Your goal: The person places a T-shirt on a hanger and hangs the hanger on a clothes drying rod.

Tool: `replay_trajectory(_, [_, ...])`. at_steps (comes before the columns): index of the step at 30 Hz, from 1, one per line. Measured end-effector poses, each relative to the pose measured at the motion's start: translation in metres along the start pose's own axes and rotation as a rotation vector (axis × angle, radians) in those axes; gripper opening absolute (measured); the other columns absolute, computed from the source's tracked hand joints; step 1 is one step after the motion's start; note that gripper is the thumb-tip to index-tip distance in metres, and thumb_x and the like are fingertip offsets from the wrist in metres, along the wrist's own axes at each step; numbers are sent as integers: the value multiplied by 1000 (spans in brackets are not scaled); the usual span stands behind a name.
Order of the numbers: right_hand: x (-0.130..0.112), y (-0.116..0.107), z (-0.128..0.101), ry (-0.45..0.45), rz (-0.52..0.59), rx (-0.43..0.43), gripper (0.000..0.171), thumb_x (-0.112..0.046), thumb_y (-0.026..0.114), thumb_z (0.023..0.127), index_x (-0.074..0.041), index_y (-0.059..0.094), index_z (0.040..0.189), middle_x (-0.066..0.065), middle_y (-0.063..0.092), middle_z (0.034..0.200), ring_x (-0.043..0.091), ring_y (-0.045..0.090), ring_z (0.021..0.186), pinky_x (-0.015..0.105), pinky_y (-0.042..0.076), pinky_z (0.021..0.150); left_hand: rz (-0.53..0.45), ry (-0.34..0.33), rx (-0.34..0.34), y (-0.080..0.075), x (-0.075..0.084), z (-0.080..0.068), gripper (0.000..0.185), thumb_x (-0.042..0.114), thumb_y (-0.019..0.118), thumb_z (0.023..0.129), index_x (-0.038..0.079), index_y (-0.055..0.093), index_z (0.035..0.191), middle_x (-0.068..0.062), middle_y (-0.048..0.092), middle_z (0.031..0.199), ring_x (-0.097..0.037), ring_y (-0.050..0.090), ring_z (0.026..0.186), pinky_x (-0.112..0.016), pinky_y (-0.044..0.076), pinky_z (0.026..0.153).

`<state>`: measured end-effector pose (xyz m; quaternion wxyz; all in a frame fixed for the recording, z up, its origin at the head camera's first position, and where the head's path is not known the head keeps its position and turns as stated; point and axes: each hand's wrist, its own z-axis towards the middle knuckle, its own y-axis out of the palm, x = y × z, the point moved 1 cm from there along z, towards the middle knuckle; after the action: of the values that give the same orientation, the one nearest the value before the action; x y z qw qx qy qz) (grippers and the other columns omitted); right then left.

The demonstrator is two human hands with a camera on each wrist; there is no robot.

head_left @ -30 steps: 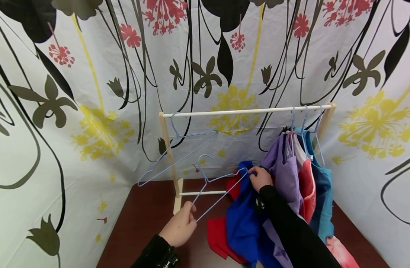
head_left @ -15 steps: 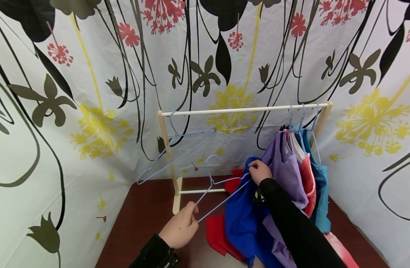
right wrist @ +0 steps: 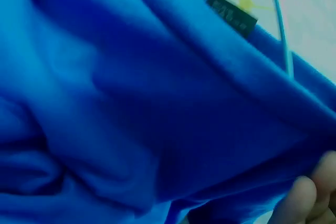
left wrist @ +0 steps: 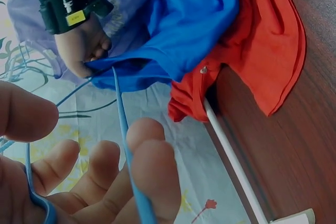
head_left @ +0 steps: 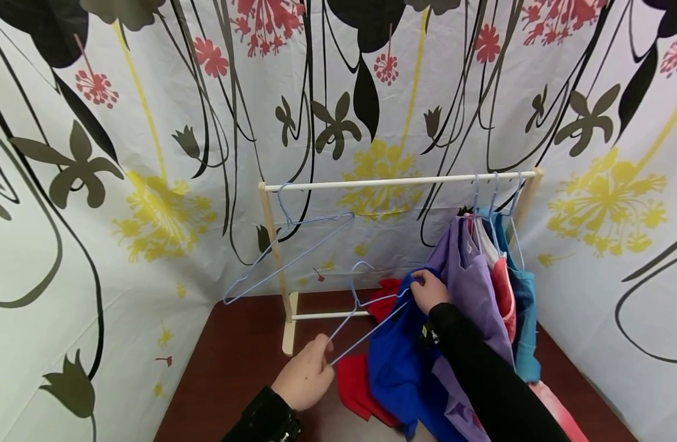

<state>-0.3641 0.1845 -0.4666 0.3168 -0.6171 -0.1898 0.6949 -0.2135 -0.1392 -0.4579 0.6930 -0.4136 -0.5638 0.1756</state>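
Left hand (head_left: 305, 376) reaches forward, fingers curled round a thin blue hanger (head_left: 358, 304); right arm stretched out, right hand (head_left: 429, 291) pinching the blue garment (head_left: 394, 362) between the middle of the table (head_left: 239, 350) and its right edge. Five hangers: one held, one bare at the rail's (head_left: 394, 182) left end, three dressed at its right. The held one's tip disappears inside the cloth, whose lower end the head view crops.
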Motion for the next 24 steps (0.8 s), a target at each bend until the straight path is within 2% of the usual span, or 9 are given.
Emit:
replay_trajectory(4, [-2, 4, -7, -23, -4, -55, 45, -15, 48, 98, -7, 53, 142, 13, 60, 99, 26, 54, 79, 39, 41, 74, 11, -6, 12, 8, 1, 5, 25, 16, 56, 95, 13, 49, 118, 3, 50, 84, -14, 51, 63, -33, 43, 58])
replay_trajectory(7, [-4, 8, -12, -53, 10, -86, 49, -13, 50, 96, -8, 52, 144, 8, 53, 84, 21, 49, 67, 36, 39, 65, 17, 2, 25, 12, 2, 9, 25, 17, 55, 95, 13, 50, 119, 3, 50, 86, -13, 52, 64, -32, 43, 59])
replay_trajectory(9, [-6, 9, -15, -63, 32, -111, 47, -12, 53, 96, -10, 53, 143, 6, 52, 79, 20, 50, 62, 35, 41, 61, 22, 12, 34, 15, 3, 12, 26, 18, 55, 94, 14, 50, 119, 3, 50, 88, -13, 52, 65, -32, 44, 60])
replay_trajectory(14, [-8, 9, -22, -72, 76, -172, 38, -14, 57, 99, -8, 57, 137, 8, 57, 79, 19, 60, 68, 35, 48, 64, 18, 22, 33, 20, 5, 18, 28, 19, 54, 95, 13, 51, 122, 3, 51, 90, -12, 53, 67, -32, 44, 60])
replay_trajectory(18, [-11, 8, -25, -89, 87, -191, 36, -13, 59, 99, -6, 59, 134, 9, 56, 79, 19, 61, 70, 35, 50, 66, 3, 16, 28, 24, 5, 22, 28, 19, 55, 95, 12, 51, 122, 3, 51, 90, -13, 52, 66, -32, 44, 59])
replay_trajectory(24, [-28, 4, -34, -151, 93, -203, 37, -12, 61, 96, -8, 60, 133, 7, 56, 76, 19, 61, 69, 36, 49, 67, -5, 32, 40, 30, 9, 28, 28, 18, 56, 96, 12, 51, 123, 3, 50, 89, -12, 52, 65, -31, 44, 58])
